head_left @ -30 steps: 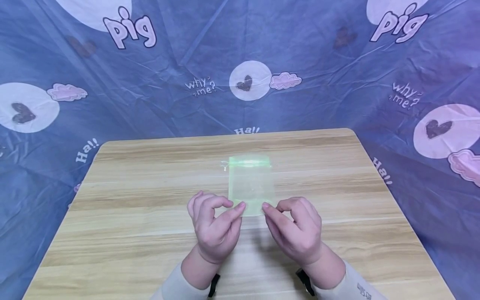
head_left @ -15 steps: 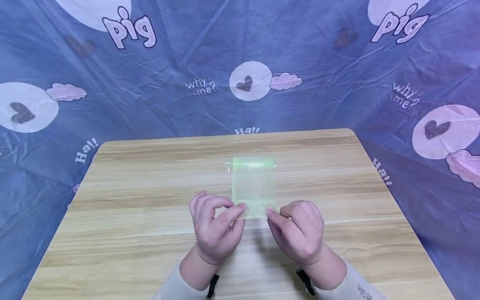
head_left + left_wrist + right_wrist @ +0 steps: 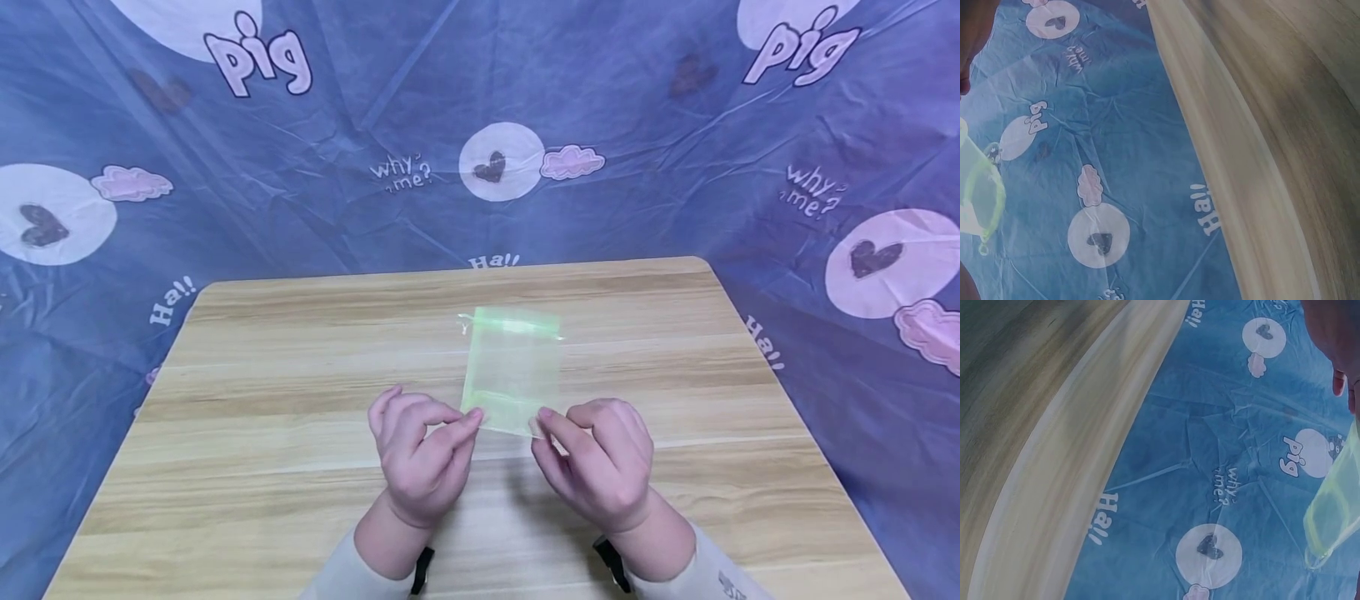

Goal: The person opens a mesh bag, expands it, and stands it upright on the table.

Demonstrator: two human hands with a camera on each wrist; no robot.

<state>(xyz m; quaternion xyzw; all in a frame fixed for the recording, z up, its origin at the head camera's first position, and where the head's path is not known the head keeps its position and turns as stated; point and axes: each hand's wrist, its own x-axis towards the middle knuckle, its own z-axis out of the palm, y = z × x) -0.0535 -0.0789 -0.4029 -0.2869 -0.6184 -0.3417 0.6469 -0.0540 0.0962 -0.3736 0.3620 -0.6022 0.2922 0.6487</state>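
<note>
A sheer light-green drawstring pouch (image 3: 515, 367) is held up by its near edge between both hands, above the table. My left hand (image 3: 423, 454) pinches its near left corner between thumb and forefinger. At the near right corner, my right hand (image 3: 600, 462) pinches the cloth the same way. The brighter green drawstring band lies at the far end, with thin cord ends showing at both sides. Part of the pouch (image 3: 985, 194) appears at the left edge of the left wrist view, and the pouch (image 3: 1335, 500) also shows at the right edge of the right wrist view.
The wooden table (image 3: 262, 417) stretches out beneath and around the hands. Behind and beside it hangs a blue printed cloth (image 3: 337, 208). A black strap (image 3: 612, 564) circles the right wrist, and another strap (image 3: 422, 571) the left.
The pouch has shifted slightly right and now slants, its far left corner higher than its far right one. The hands have moved a little apart, both still pinching the near edge.
</note>
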